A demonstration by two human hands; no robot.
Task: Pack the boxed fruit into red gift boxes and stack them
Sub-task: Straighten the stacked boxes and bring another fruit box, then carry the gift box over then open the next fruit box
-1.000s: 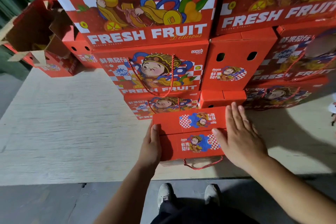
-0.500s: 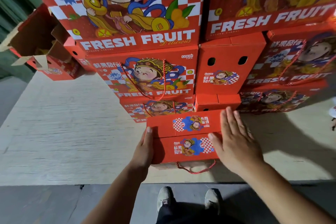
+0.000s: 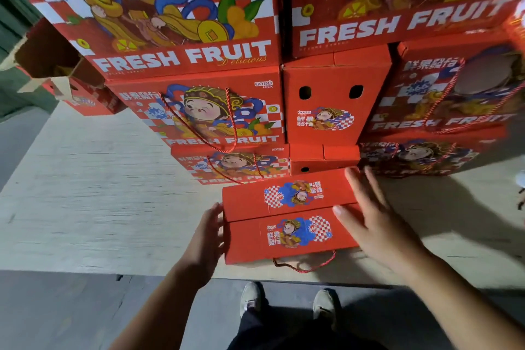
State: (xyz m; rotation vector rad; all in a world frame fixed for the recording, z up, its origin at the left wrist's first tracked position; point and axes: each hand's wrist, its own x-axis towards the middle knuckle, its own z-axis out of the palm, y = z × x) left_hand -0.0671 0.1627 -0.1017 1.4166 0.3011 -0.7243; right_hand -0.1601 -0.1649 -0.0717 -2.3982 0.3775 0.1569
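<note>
Two hands at a red gift box on the wooden platform

The gift box [image 3: 287, 221] lies flat near the platform [image 3: 93, 193] edge, just in front of the stack of boxes [image 3: 216, 111] — its rope handle [image 3: 304, 264] trails toward the person. The left hand [image 3: 208, 239] presses straight fingers against the box's left end; the right hand [image 3: 377, 221] spreads flat, fingers apart, over its right end.

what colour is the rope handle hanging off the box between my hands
Red: a twisted red cord looping below the gift box, clearest in the head view.
</note>
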